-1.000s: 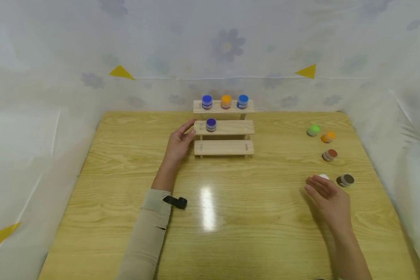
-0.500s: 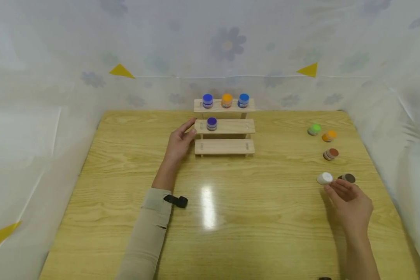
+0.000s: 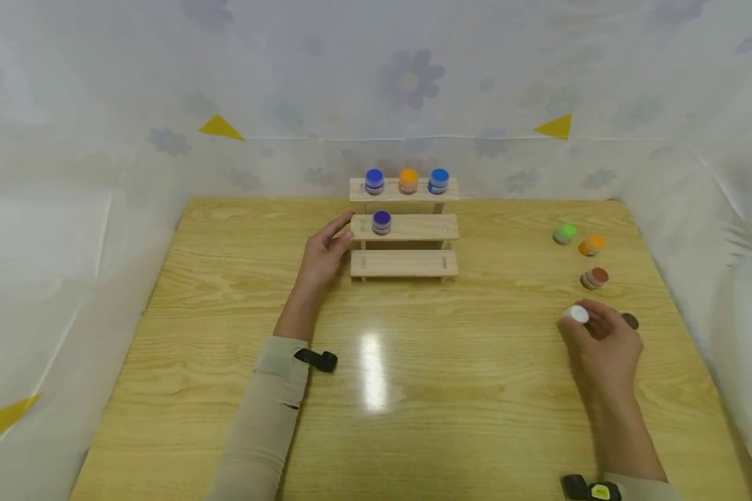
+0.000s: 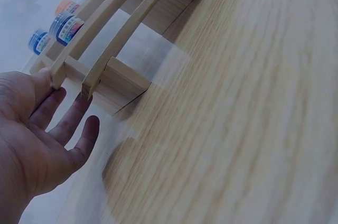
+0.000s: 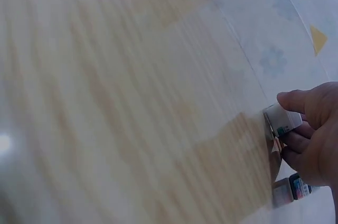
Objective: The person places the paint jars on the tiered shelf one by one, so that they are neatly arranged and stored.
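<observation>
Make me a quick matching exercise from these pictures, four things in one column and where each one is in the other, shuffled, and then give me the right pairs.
Things
1. White jar
2. Dark purple-lidded jar
3. Green-lidded jar
4. Left hand

Places
A. On the table, right of the rack
B. At the left end of the wooden rack
C. In the grasp of the right hand
D. On the middle tier

Right pairs: 1-C, 2-D, 3-A, 4-B.
</observation>
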Demonstrator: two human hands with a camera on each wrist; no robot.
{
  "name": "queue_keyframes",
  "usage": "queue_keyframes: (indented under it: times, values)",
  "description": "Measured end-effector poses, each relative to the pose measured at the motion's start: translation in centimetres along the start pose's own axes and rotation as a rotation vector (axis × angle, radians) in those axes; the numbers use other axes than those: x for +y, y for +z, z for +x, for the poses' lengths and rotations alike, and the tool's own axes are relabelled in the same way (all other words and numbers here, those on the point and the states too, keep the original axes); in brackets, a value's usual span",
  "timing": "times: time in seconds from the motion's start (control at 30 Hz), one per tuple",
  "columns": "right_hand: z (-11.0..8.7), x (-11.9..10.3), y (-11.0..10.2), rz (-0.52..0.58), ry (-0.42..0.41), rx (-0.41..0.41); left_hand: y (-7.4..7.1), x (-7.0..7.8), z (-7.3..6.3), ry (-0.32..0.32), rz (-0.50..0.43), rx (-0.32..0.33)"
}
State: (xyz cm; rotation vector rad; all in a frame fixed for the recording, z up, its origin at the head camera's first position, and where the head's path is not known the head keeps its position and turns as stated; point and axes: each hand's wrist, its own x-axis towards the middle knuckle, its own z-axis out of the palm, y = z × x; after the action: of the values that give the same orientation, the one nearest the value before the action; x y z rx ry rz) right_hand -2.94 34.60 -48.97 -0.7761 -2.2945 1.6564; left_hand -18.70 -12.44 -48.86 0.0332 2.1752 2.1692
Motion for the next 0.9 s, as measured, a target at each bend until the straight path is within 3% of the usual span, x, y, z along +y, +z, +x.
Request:
queue_keyframes:
  times: [0.03, 0.13, 0.27, 0.4, 0.9]
  values:
    - [0.1, -0.2, 0.3, 0.012, 0.001, -0.016, 0.0, 0.1, 0.0, 0.001, 0.001, 0.0]
    - [0.5, -0.9, 1.6, -0.028, -0.096, -0.064, 0.1, 0.2, 0.0, 0.002, 0.0, 0.001]
    - [1.2, -2.3, 3.5, -0.061, -0.313, -0.098, 0.2, 0.2, 0.0, 0.005, -0.011, 0.004]
    - [1.7, -3.8, 5.6, -0.036, -0.422, -0.147, 0.2, 0.0, 0.1, 0.01, -0.007, 0.008]
    - [2.3, -8.5, 10.6, 0.005, -0.48, -0.287, 0.1, 0.0, 0.1, 0.02, 0.004, 0.004]
